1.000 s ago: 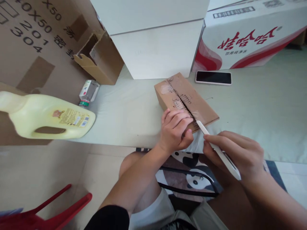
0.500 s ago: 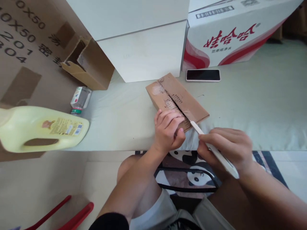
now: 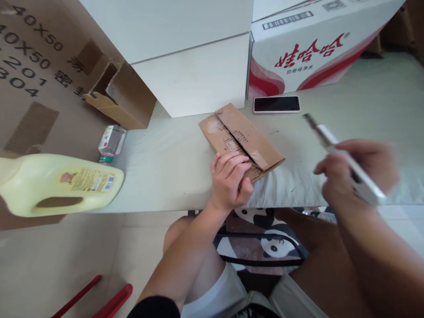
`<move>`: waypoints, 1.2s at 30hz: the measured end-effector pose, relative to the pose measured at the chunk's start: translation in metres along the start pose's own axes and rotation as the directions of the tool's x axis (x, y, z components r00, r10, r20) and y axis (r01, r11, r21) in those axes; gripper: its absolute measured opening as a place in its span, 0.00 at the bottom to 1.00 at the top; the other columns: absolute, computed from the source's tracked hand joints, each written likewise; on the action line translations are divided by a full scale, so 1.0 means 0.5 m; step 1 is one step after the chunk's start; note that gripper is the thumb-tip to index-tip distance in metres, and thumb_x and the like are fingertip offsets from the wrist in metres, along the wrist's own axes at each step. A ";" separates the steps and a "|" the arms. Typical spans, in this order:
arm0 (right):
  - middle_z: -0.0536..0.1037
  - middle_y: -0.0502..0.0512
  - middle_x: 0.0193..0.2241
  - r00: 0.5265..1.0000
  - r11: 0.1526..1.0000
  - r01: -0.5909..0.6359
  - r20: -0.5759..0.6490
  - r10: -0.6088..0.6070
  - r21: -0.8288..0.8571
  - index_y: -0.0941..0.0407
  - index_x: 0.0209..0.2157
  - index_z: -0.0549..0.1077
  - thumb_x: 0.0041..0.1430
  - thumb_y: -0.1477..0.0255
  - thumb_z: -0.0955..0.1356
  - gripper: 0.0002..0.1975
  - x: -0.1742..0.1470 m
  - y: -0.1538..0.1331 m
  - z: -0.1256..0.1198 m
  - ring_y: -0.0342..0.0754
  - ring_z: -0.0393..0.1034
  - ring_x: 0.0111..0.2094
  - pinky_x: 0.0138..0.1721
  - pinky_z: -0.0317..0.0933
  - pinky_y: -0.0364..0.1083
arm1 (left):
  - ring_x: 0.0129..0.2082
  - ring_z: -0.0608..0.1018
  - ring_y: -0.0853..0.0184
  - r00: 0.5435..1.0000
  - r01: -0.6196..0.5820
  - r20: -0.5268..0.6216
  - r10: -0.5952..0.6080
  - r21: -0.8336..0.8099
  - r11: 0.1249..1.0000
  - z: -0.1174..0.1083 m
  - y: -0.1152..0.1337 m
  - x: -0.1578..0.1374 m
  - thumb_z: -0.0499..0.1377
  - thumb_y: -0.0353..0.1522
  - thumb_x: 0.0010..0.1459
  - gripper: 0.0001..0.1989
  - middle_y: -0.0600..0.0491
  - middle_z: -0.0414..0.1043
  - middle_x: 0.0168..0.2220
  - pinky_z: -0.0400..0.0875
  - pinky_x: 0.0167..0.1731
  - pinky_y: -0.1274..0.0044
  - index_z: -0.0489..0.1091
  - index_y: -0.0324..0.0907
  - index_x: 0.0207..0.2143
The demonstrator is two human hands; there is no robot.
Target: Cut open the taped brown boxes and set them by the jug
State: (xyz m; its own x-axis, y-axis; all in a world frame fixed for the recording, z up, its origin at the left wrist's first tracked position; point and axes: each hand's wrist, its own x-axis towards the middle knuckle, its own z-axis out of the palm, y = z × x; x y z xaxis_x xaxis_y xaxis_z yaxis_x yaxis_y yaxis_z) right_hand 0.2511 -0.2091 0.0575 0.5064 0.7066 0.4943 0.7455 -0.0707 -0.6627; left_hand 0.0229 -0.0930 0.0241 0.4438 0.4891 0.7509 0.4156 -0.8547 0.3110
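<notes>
A small brown cardboard box (image 3: pixel 241 132) lies at an angle on the pale green cloth, with a dark slit running along its top seam. My left hand (image 3: pixel 230 179) grips the box's near left side, fingers bent over the top. Off to the right, apart from the box, my right hand (image 3: pixel 357 170) is closed around a white utility knife (image 3: pixel 356 165). The knife's dark blade sticks out and points up and left. Motion blurs that hand and the knife somewhat.
Behind the box stand a white box (image 3: pixel 195 79) and a red-and-white water carton (image 3: pixel 298 62). A phone (image 3: pixel 277 104) lies in front of the carton. On the left are a yellow jug (image 3: pixel 59 181), a small clear bottle (image 3: pixel 112 142) and an open cardboard box (image 3: pixel 132 97).
My right hand has lifted the utility knife out of the box's seam and swung it to the right. The left hand keeps its grip on the box.
</notes>
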 end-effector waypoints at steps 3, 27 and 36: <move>0.81 0.57 0.28 0.989 0.981 -0.092 0.099 0.110 -0.169 0.53 0.44 0.75 0.66 0.61 0.66 0.12 0.007 0.002 0.071 0.56 0.77 0.28 0.31 0.66 0.53 | 0.51 0.80 0.60 1.000 -0.008 -0.018 0.008 -0.036 0.999 0.000 -0.003 0.000 0.50 0.35 0.63 0.14 0.51 0.83 0.42 0.58 0.65 0.63 0.74 0.47 0.41; 0.70 0.66 0.62 0.928 0.922 0.097 0.302 -0.220 0.375 0.51 0.65 0.61 0.62 0.57 0.72 0.34 -0.030 -0.006 0.152 0.64 0.67 0.64 0.64 0.63 0.64 | 0.52 0.79 0.60 1.000 -0.003 -0.015 0.002 -0.086 0.996 -0.003 -0.003 0.004 0.51 0.35 0.62 0.13 0.50 0.82 0.44 0.56 0.66 0.65 0.74 0.45 0.44; 0.78 0.58 0.47 0.959 0.918 0.058 0.233 -0.160 0.393 0.50 0.50 0.70 0.62 0.58 0.72 0.19 -0.007 -0.034 0.159 0.57 0.74 0.48 0.51 0.69 0.57 | 0.51 0.79 0.59 0.999 0.039 -0.003 -0.040 -0.103 0.994 -0.002 0.002 0.006 0.52 0.34 0.61 0.12 0.50 0.82 0.44 0.57 0.65 0.63 0.73 0.45 0.43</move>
State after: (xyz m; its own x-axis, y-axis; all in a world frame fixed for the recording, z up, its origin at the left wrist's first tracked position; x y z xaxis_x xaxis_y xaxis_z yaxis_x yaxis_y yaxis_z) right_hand 0.2022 -0.1543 0.0226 0.2651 0.8531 0.4493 0.5436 0.2527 -0.8004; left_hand 0.0238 -0.0925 0.0270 0.4244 0.5221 0.7398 0.3486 -0.8482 0.3987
